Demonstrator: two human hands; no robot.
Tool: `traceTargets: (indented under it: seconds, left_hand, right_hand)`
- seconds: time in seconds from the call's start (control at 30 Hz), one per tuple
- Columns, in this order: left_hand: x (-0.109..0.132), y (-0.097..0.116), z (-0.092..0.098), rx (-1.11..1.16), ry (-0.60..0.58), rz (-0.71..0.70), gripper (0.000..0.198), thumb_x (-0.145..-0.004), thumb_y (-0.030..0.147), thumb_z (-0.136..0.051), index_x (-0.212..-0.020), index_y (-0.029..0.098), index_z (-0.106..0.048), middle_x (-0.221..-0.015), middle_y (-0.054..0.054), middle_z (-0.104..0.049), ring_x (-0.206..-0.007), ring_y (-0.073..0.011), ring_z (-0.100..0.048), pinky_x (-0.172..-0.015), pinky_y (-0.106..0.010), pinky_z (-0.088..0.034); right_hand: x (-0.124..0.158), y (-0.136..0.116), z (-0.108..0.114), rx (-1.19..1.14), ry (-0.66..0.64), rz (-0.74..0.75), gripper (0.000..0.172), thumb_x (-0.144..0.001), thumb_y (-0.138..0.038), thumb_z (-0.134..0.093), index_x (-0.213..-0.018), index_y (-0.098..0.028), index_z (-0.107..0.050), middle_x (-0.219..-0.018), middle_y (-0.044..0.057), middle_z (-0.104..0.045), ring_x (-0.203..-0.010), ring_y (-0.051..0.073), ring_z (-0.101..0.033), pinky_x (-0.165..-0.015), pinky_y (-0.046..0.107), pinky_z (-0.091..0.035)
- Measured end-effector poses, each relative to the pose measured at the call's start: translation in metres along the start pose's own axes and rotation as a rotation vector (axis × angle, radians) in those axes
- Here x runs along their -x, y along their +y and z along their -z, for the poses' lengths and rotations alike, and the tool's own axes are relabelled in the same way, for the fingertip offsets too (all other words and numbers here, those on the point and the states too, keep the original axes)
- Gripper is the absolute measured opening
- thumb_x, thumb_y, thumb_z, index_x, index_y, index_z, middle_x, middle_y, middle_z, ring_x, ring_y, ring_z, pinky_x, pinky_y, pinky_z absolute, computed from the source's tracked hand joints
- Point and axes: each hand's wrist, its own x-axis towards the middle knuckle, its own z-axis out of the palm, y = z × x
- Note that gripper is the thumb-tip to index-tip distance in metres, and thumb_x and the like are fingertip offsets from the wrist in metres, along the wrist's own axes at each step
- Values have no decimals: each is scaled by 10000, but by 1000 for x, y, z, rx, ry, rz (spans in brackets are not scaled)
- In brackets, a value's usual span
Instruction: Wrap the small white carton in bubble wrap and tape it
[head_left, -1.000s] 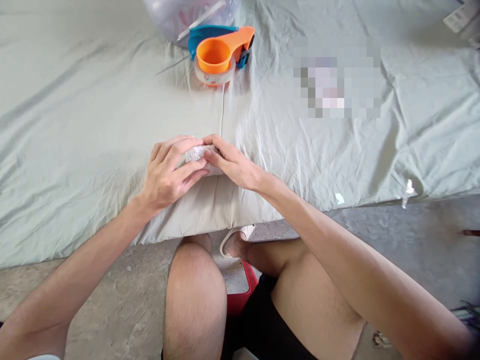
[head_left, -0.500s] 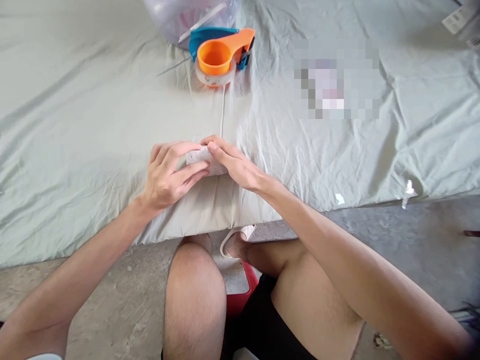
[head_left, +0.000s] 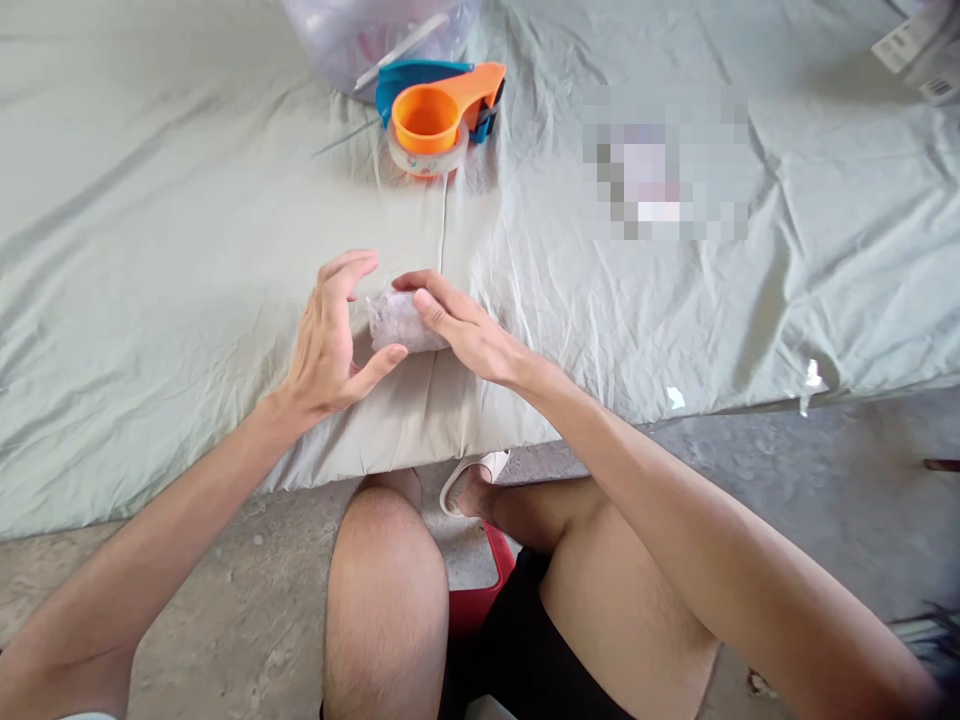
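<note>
A small whitish, semi-clear wrapped bundle point(head_left: 401, 322), roughly a cylinder on its side, lies near the front edge of the cloth-covered table. What is inside the wrapping cannot be made out. My right hand point(head_left: 466, 325) grips the bundle's right end, thumb on the near top and fingers over the far side. At the bundle's left end, my left hand point(head_left: 330, 335) is open, its thumb and fingers spread apart with nothing between them. The left thumb tip comes close to the bundle's near side; whether it touches I cannot tell.
An orange and blue tape dispenser point(head_left: 427, 118) with a clear tape roll point(head_left: 427, 160) stands beyond my hands. Behind it is a clear plastic bag point(head_left: 360, 40). A blurred-out patch point(head_left: 649, 175) lies to the right. Shiny scraps point(head_left: 676, 398) sit by the edge of the pale green cloth point(head_left: 187, 230).
My left hand has let go of the bundle's left end and opened, its fingers lifting away to the left. The right hand keeps its hold in the same place.
</note>
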Motion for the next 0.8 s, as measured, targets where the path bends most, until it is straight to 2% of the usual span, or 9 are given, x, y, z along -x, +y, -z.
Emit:
traceTargets:
  seconds: [0.07, 0.17, 0.23, 0.33, 0.47, 0.53, 0.63, 0.7, 0.8]
  left_hand:
    - [0, -1, 1, 68, -14, 52, 776, -1145, 814, -452, -1726, 305, -377, -1670, -163, -558, -1461, -352, -675, -1014, -502, -646]
    - [0, -3, 2, 113, -2, 96, 752, -1159, 826, -366, -1704, 311, -416, -1681, -141, -544, -1424, -339, -702, -1025, -505, -642]
    - [0, -2, 2, 116, 21, 77, 717, -1163, 804, -376, -1673, 310, -473, -1629, -143, -586, -1390, -336, -710, -974, -492, -651]
    - [1, 0, 3, 84, 26, 59, 643, -1175, 754, -391, -1620, 311, -527, -1568, -136, -638, -1347, -320, -715, -923, -477, -648]
    - [2, 3, 6, 16, -26, 154, 625, -1199, 726, -287, -1567, 288, -539, -1511, -106, -704, -1324, -299, -731, -982, -496, -642]
    - [2, 4, 8, 9, -81, 158, 615, -1186, 724, -380, -1590, 284, -526, -1513, -119, -718, -1345, -322, -734, -1036, -522, -641]
    - [1, 6, 8, -25, -151, 97, 683, -1088, 632, -679, -1645, 295, -472, -1593, -148, -667, -1425, -364, -697, -1091, -539, -647]
    - [1, 7, 6, -42, -167, 72, 753, -1021, 474, -778, -1667, 298, -433, -1589, -148, -658, -1387, -355, -715, -1074, -526, -662]
    - [2, 6, 3, -18, -184, 69, 793, -978, 309, -779, -1674, 305, -400, -1553, -135, -660, -1312, -321, -746, -1024, -483, -683]
  right_hand:
    - [0, 1, 1, -93, 45, 9, 720, -1135, -829, -345, -1533, -284, -595, -1727, 119, -621, -1657, 303, -515, -1416, 590, -352]
    - [0, 2, 4, -119, 142, 45, 784, -1134, -848, -310, -1593, -279, -592, -1802, 98, -551, -1741, 306, -438, -1453, 597, -306]
    - [2, 0, 8, -24, 203, 56, 745, -1168, -795, -278, -1605, -279, -592, -1785, 84, -561, -1717, 313, -473, -1440, 607, -328]
    - [9, -8, 15, 202, 243, 81, 665, -1197, -739, -302, -1594, -297, -600, -1713, 90, -611, -1599, 322, -586, -1366, 573, -445]
    - [20, -18, 25, 451, 152, 122, 665, -1187, -746, -389, -1616, -271, -570, -1646, 148, -641, -1478, 356, -653, -1262, 597, -540]
    - [23, -17, 29, 506, 76, 149, 718, -1153, -766, -492, -1667, -266, -521, -1673, 166, -617, -1509, 386, -633, -1264, 646, -536]
    - [25, -11, 30, 554, -10, 220, 855, -1053, -734, -724, -1725, -280, -454, -1720, 174, -576, -1543, 420, -612, -1303, 697, -501]
    - [25, -7, 29, 571, -32, 254, 868, -1027, -605, -803, -1740, -285, -425, -1723, 170, -576, -1543, 417, -614, -1316, 702, -492]
    - [24, -5, 24, 562, -32, 254, 771, -1026, -336, -742, -1725, -280, -423, -1670, 153, -622, -1437, 367, -680, -1274, 655, -544]
